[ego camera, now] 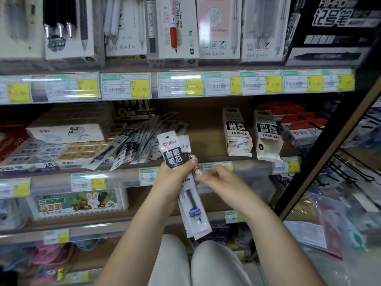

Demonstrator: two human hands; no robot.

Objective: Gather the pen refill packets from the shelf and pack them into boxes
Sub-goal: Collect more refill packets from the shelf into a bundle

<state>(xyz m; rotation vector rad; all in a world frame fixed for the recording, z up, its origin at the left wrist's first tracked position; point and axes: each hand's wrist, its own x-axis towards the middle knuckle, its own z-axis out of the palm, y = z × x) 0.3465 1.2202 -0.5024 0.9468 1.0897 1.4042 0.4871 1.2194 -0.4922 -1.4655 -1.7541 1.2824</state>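
Held upright at frame centre in left hand [172,178]: small stack of refill packets [181,172], squared for boxing; right hand [214,176] blurred beside, grip unclear; loose packets [140,139] left of centre; open boxes [253,135] right, ready to fill.

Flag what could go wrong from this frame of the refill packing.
The left hand grips a fanned bunch of refill packets only at mid-length, so one could slide out as the right hand tidies them. The loose pile of packets overhangs the shelf edge; reaching in could knock some off.
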